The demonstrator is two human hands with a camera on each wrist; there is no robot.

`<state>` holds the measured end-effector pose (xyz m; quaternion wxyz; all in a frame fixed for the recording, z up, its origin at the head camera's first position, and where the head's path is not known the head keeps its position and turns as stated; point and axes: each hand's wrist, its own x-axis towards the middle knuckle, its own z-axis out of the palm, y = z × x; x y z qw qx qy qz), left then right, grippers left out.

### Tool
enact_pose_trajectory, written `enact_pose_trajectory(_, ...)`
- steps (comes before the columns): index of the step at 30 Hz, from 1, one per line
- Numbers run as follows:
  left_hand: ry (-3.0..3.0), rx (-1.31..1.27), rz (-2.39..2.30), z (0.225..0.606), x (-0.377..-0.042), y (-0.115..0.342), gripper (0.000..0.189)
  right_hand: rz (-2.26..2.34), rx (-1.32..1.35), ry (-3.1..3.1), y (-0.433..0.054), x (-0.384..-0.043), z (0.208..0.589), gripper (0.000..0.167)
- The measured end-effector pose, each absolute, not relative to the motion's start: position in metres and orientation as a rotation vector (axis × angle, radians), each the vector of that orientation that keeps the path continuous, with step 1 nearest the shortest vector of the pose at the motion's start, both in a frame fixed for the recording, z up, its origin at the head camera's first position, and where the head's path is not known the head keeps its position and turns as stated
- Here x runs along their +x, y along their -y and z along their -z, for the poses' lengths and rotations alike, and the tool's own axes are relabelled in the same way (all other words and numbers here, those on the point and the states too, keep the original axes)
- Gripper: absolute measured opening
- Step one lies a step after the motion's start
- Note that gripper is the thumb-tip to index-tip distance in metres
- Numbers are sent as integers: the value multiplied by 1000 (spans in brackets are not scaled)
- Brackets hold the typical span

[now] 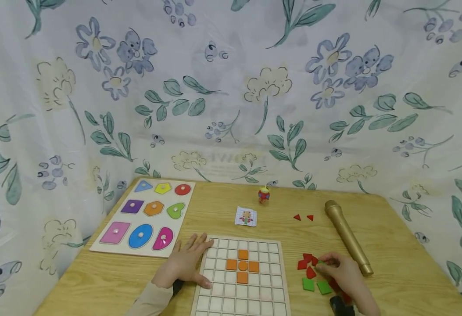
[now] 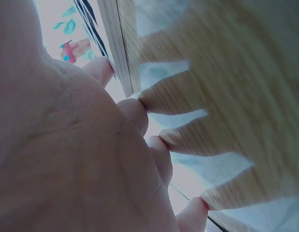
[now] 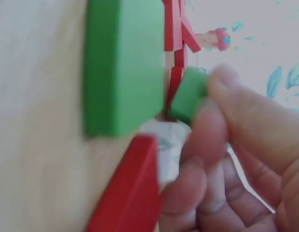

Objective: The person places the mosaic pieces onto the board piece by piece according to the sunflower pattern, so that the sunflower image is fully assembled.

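Note:
My left hand [image 1: 184,262] lies with fingers spread at the left edge of a pale wooden grid board [image 1: 265,281]. On that board, orange square tiles [image 1: 243,254] surround an orange round tile [image 1: 243,266] in a cross. To the right of the board, my right hand [image 1: 345,274] pinches a green block [image 3: 189,94] between thumb and fingers. Close by on the table lie several red blocks [image 1: 302,264] and two green square blocks [image 1: 308,284]. Part of the red pieces is hidden beneath the right hand.
A shape puzzle board [image 1: 140,218] is at the left. Behind the grid board are a small pattern card [image 1: 246,217] and a toy figure [image 1: 264,194]. Two red triangles [image 1: 297,217] and a gold microphone-shaped stick [image 1: 348,237] lie on the right. A floral curtain [image 1: 231,109] backs the table.

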<state>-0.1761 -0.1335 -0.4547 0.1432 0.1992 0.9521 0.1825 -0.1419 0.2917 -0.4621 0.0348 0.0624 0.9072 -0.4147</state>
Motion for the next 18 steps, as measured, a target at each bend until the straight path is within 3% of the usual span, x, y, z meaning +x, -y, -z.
enact_pose_trajectory(5,-2747,563,-518,455,-175,133,111,1473,125,-2623,-274,-150,455,26)
enact_pose_trajectory(12,-2738,572,-527,455,-175,133,111,1531,-292,-2517,-212,-162,448,22)
enact_pose_trajectory(18,-2748,574,-503,456,-177,133,111,1507,-459,-2336,-163,-155,450,15)
